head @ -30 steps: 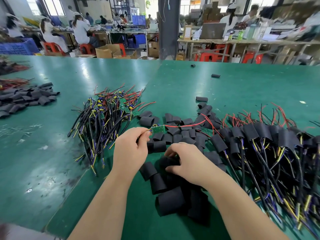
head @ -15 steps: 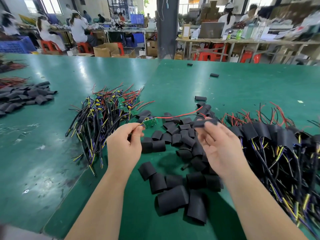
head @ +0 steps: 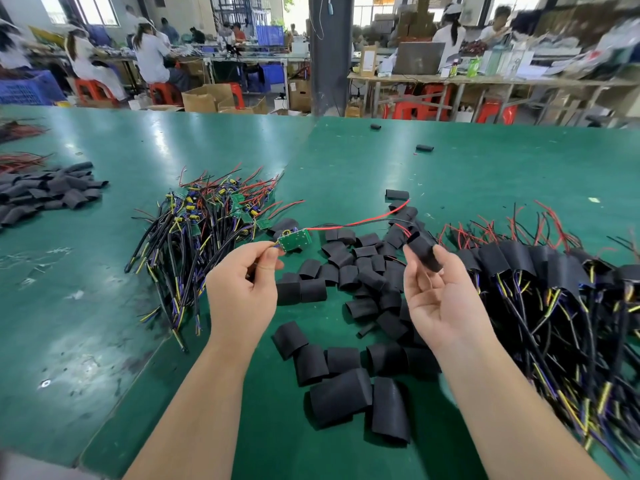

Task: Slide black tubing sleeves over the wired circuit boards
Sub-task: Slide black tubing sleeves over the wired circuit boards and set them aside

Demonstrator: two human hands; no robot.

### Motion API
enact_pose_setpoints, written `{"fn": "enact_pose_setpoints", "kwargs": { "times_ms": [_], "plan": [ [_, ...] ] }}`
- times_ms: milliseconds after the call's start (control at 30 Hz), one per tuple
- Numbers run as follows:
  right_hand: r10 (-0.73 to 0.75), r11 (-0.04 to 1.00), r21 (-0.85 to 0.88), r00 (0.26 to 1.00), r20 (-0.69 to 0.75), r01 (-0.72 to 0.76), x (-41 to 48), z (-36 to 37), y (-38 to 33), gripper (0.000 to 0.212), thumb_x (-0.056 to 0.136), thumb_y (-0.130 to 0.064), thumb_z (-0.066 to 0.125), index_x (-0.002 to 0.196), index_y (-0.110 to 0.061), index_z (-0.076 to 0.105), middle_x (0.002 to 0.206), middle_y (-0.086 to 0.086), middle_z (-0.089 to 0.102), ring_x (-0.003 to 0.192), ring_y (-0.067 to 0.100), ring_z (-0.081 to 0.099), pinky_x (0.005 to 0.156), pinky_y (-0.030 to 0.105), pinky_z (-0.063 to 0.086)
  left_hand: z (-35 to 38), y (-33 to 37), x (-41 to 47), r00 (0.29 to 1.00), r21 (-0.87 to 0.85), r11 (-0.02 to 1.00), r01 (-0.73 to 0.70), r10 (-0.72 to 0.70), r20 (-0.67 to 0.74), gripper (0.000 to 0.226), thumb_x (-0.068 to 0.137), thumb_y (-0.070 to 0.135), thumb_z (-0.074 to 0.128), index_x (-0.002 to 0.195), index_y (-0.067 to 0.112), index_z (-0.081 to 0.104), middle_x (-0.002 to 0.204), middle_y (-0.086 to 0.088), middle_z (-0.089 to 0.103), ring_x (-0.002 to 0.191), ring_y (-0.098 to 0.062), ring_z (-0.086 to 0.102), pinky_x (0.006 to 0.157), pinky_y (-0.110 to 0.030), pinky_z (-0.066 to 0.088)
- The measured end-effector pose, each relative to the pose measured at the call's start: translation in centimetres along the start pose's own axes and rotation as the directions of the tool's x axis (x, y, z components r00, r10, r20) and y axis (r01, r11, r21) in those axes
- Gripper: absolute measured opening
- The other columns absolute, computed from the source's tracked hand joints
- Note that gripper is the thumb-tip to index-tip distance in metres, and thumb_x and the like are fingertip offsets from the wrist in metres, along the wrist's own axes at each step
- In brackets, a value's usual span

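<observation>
Our left hand (head: 242, 292), raised above the table (head: 485, 174), pinches the circuit board (head: 294, 240) by its wires. Our right hand (head: 440, 296), palm up, pinches a black sleeve (head: 423, 252).

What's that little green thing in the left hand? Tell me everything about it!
The green board is a small flat rectangle, unsleeved, with a yellowish part at its left end. The left hand pinches it there, in the air. A red wire and a black one trail right toward the black sleeve the right hand holds.

Board (head: 294, 240) in left hand (head: 242, 289) — sleeve (head: 424, 252) in right hand (head: 443, 299)
</observation>
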State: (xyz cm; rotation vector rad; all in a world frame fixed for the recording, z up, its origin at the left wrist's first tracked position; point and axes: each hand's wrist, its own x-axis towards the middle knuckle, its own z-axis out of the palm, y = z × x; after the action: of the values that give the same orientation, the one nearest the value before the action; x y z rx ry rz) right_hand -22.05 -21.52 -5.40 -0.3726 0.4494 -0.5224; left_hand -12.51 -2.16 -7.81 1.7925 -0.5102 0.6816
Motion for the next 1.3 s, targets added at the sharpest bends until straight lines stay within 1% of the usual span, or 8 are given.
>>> {"fn": "enact_pose_setpoints", "kwargs": {
  "times_ms": [200, 467, 600, 667, 733, 1000, 1100, 1300],
  "plan": [
    [0.000, 0.995, 0.095, 0.996, 0.094, -0.009, -0.1, 0.4, -0.2, 0.011, 0.092, -0.011, 0.060, 0.096, -0.003, 0.055, 0.098, 0.015, 0.073, 0.094, 0.024, 0.072, 0.061, 0.021, 0.056, 0.2, -0.2, -0.2, 0.999, 0.000, 1.000, -0.003, 0.003, 0.053, 0.016, 0.091, 0.016, 0.053, 0.088, 0.018, 0.068, 0.070, 0.013, 0.063, 0.068, 0.008, 0.059, 0.065, -0.006, 0.041],
    [-0.023, 0.998, 0.064, 0.986, 0.163, 0.012, -0.2, 0.5, -0.9, 0.020, 0.091, -0.015, 0.060, 0.104, -0.002, 0.054, 0.094, 0.013, 0.074, 0.098, 0.020, 0.071, 0.059, 0.019, 0.055, 0.3, 0.0, -0.3, 0.994, 0.001, 1.000, -0.031, 0.030, 0.109, 0.014, 0.090, 0.021, 0.052, 0.087, 0.028, 0.064, 0.072, 0.018, 0.063, 0.072, 0.002, 0.061, 0.067, -0.012, 0.045],
    [-0.123, 0.990, -0.046, 0.973, 0.193, 0.134, 0.0, 0.2, -1.1, 0.014, 0.087, -0.004, 0.057, 0.101, -0.005, 0.054, 0.084, 0.010, 0.074, 0.091, 0.020, 0.072, 0.062, 0.019, 0.053, 0.5, 0.0, -0.4, 0.989, 0.008, 0.998, -0.057, 0.056, 0.140, 0.017, 0.088, 0.017, 0.053, 0.090, 0.015, 0.070, 0.073, 0.021, 0.062, 0.073, 0.006, 0.060, 0.068, -0.010, 0.045],
    [-0.188, 0.964, -0.150, 0.964, 0.188, 0.217, 0.1, 0.3, -1.2, 0.003, 0.093, -0.009, 0.056, 0.092, -0.007, 0.054, 0.075, 0.008, 0.072, 0.084, 0.019, 0.072, 0.062, 0.020, 0.052, 0.4, 0.0, -0.4, 0.988, 0.011, 0.998, -0.065, 0.063, 0.142, 0.018, 0.088, 0.015, 0.054, 0.091, 0.012, 0.071, 0.073, 0.021, 0.062, 0.072, 0.008, 0.060, 0.068, -0.009, 0.044],
    [-0.247, 0.928, -0.238, 0.952, 0.180, 0.285, 0.2, 0.4, -1.3, 0.006, 0.092, -0.011, 0.059, 0.087, -0.009, 0.058, 0.071, 0.006, 0.069, 0.078, 0.020, 0.070, 0.063, 0.022, 0.052, 0.4, 0.1, -0.3, 0.987, 0.018, 0.997, -0.073, 0.070, 0.148, 0.018, 0.088, 0.014, 0.054, 0.090, 0.011, 0.071, 0.073, 0.020, 0.062, 0.073, 0.007, 0.060, 0.068, -0.007, 0.043],
    [-0.383, 0.815, -0.351, 0.884, 0.270, 0.460, 0.3, 0.1, -2.0, 0.012, 0.093, -0.006, 0.058, 0.099, -0.015, 0.064, 0.066, -0.004, 0.062, 0.068, 0.013, 0.059, 0.069, 0.023, 0.049, 0.3, 0.5, -0.5, 0.972, 0.053, 0.990, -0.129, 0.116, 0.207, 0.016, 0.085, 0.010, 0.057, 0.089, 0.007, 0.072, 0.072, 0.010, 0.063, 0.073, 0.005, 0.058, 0.071, -0.005, 0.040],
    [-0.383, 0.842, -0.310, 0.893, 0.234, 0.442, 0.3, 0.2, -2.0, 0.010, 0.092, -0.007, 0.060, 0.084, -0.011, 0.057, 0.066, 0.002, 0.057, 0.068, 0.017, 0.061, 0.068, 0.024, 0.048, 0.2, 0.6, -0.4, 0.971, 0.056, 0.989, -0.136, 0.122, 0.204, 0.016, 0.085, 0.009, 0.057, 0.089, 0.008, 0.072, 0.072, 0.012, 0.062, 0.074, 0.005, 0.058, 0.071, -0.004, 0.040],
    [-0.285, 0.925, -0.222, 0.949, 0.132, 0.308, 0.3, 0.3, -2.0, 0.010, 0.093, -0.014, 0.060, 0.085, -0.011, 0.055, 0.064, 0.002, 0.062, 0.077, 0.021, 0.071, 0.063, 0.022, 0.053, 0.1, 0.7, -0.4, 0.974, 0.049, 0.990, -0.134, 0.122, 0.192, 0.015, 0.085, 0.009, 0.057, 0.088, 0.008, 0.072, 0.072, 0.013, 0.062, 0.074, -0.002, 0.059, 0.070, -0.006, 0.042]
  ]
}}
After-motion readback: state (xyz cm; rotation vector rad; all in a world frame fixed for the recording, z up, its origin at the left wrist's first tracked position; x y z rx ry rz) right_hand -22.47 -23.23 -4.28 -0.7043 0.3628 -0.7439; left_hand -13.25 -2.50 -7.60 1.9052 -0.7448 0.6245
